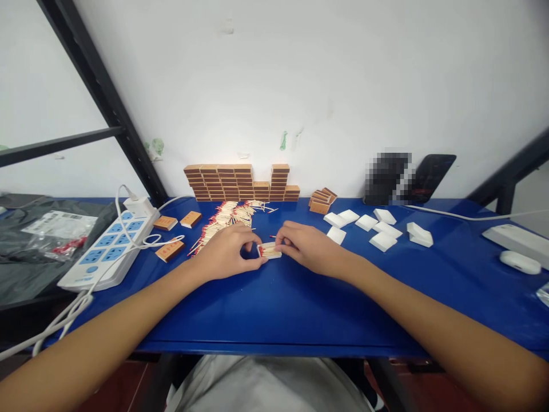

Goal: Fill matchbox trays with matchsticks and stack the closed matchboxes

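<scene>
A small white matchbox tray with red-tipped matches in it lies on the blue table between my hands. My left hand grips the tray's left end between thumb and fingers. At the right end, the fingers of my right hand are pinched together over the matches; what is between the fingertips is hidden. Just behind the tray, a single match shows its red head. A heap of loose matches spreads behind my left hand.
Stacked matchboxes line the wall, with a few leaning matchbox sleeves beside them. Several white trays lie to the right, near two phones. Loose matchboxes and a power strip with cables are at left.
</scene>
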Available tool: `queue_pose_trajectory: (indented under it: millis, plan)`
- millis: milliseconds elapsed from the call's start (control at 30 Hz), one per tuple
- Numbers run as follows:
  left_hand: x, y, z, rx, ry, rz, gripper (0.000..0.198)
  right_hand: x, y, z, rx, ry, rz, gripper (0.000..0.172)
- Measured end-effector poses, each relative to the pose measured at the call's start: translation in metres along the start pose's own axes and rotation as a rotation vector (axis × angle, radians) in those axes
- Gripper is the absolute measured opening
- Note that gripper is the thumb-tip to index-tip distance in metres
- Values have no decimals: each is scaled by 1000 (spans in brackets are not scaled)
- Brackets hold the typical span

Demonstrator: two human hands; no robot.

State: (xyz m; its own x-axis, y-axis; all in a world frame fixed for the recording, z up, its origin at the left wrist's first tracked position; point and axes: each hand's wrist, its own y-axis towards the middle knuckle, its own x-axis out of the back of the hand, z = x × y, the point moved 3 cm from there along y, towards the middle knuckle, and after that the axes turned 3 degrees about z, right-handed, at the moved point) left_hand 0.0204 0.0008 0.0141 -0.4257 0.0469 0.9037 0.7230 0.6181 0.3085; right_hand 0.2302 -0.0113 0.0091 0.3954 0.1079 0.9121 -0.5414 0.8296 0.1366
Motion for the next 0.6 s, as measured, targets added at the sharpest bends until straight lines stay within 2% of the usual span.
queue_pose_trajectory:
  millis: [333, 600]
  plan:
    - [0, -1, 2, 7, 1, 8, 20, 0, 2, -12, 52, 89, -22, 10]
    - [-1, 0, 2, -2, 10, 9, 21, -7, 4, -7, 31, 209, 0, 13]
